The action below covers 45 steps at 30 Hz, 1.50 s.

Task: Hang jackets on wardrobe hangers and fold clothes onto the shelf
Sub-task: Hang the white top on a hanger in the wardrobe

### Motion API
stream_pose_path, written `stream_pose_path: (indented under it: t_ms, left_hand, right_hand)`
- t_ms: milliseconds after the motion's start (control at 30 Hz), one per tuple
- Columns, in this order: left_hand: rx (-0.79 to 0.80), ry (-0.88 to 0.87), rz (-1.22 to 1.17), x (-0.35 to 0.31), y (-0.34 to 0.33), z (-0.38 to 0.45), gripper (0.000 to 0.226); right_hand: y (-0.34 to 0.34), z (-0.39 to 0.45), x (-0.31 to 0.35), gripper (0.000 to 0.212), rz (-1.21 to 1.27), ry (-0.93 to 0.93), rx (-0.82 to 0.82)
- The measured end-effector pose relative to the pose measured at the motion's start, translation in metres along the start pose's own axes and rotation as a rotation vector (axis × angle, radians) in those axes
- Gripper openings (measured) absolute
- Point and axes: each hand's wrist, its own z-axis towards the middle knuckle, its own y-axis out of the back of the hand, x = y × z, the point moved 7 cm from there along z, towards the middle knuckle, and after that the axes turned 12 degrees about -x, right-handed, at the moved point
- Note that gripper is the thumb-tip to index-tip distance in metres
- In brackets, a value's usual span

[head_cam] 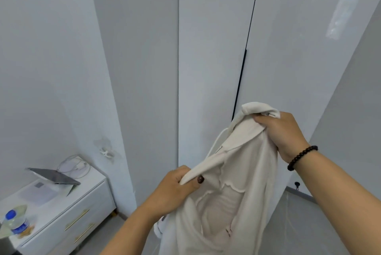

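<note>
While both arms reach forward, the left hand (177,184) grips a folded edge of the cream-white fabric jacket (233,182), thumb pressed on the cloth; the right hand (282,133), wearing a dark beaded bracelet (302,156), clutches the bunched collar higher up; the garment hangs between them in front of the closed glossy white wardrobe doors (212,48) (a thin black handle (240,81) runs down the seam); at lower left, a white drawer cabinet's tabletop (61,197) carries a propped tablet (54,176) and a blue-capped plastic bottle (15,222).
</note>
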Motion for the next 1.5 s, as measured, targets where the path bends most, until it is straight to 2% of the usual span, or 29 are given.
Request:
stream_pose_path:
  t_ms: [67, 133, 200, 333, 433, 500, 567, 600, 667, 733, 767, 800, 867, 900, 1033, 1167, 1267, 1333, 1400, 1500]
  left_hand:
    - [0.123, 0.012, -0.060, 0.001, 0.003, 0.008, 0.037]
    - [0.205, 0.064, -0.110, 0.006, 0.004, 0.014, 0.037]
    - [0.207, 0.148, -0.151, 0.017, 0.011, 0.024, 0.046]
    - [-0.004, 0.070, -0.143, 0.028, 0.042, 0.060, 0.066]
    - [-0.192, -0.006, -0.147, 0.019, 0.065, 0.089, 0.064]
    - [-0.272, -0.052, -0.160, 0.007, 0.074, 0.108, 0.057]
    - [-0.314, -0.085, -0.191, -0.003, 0.075, 0.129, 0.050]
    - [-0.331, -0.106, -0.195, -0.011, 0.074, 0.138, 0.048]
    - [-0.335, -0.146, -0.214, -0.025, 0.067, 0.160, 0.046]
    - [-0.298, -0.177, -0.231, -0.040, 0.053, 0.183, 0.047]
    - [-0.284, -0.191, -0.229, -0.047, 0.044, 0.193, 0.048]
    - [-0.274, -0.206, -0.227, -0.053, 0.036, 0.204, 0.048]
    - [-0.272, -0.215, -0.231, -0.061, 0.026, 0.225, 0.050]
    - [-0.288, -0.211, -0.239, -0.062, 0.026, 0.236, 0.051]
    - [-0.334, -0.201, -0.155, -0.046, 0.042, 0.278, 0.057]
    - [-0.172, -0.119, 0.010, -0.016, 0.032, 0.305, 0.045]
    - [-0.124, -0.098, 0.070, 0.003, 0.026, 0.324, 0.036]
    - [-0.058, -0.042, 0.136, 0.023, 0.018, 0.336, 0.031]
    - [0.009, 0.034, 0.222, 0.051, 0.006, 0.345, 0.036]
    - [0.137, 0.135, 0.244, 0.087, -0.028, 0.355, 0.032]
  right_hand:
    - [-0.012, 0.004, 0.010, 0.008, 0.009, 0.052, 0.000]
    - [-0.027, 0.008, 0.021, 0.011, -0.015, 0.135, 0.032]
    - [-0.042, 0.013, 0.029, 0.013, -0.067, 0.206, 0.061]
    - [-0.060, 0.031, 0.023, 0.024, -0.169, 0.250, 0.028]
    - [-0.066, 0.049, 0.005, 0.033, -0.310, 0.243, -0.021]
    - [-0.074, 0.060, -0.011, 0.028, -0.488, 0.239, 0.008]
    - [-0.089, 0.066, -0.027, 0.015, -0.599, 0.251, 0.100]
    - [-0.099, 0.066, -0.034, 0.023, -0.608, 0.256, 0.179]
    - [-0.125, 0.067, -0.043, 0.061, -0.558, 0.251, 0.380]
    - [-0.153, 0.066, -0.048, 0.083, -0.527, 0.261, 0.571]
    - [-0.165, 0.068, -0.050, 0.080, -0.532, 0.306, 0.629]
    - [-0.176, 0.073, -0.051, 0.066, -0.537, 0.354, 0.649]
    - [-0.189, 0.089, -0.047, 0.030, -0.534, 0.408, 0.629]
    - [-0.192, 0.101, -0.046, 0.021, -0.527, 0.434, 0.611]
    - [-0.195, 0.167, -0.031, 0.010, -0.402, 0.500, 0.549]
    - [-0.203, 0.210, -0.013, 0.028, -0.290, 0.603, 0.527]
    - [-0.207, 0.234, -0.012, 0.034, -0.247, 0.650, 0.499]
    - [-0.204, 0.253, -0.013, 0.038, -0.213, 0.640, 0.420]
    - [-0.195, 0.271, -0.012, 0.039, -0.183, 0.631, 0.334]
    - [-0.174, 0.301, -0.014, 0.042, -0.076, 0.519, 0.163]
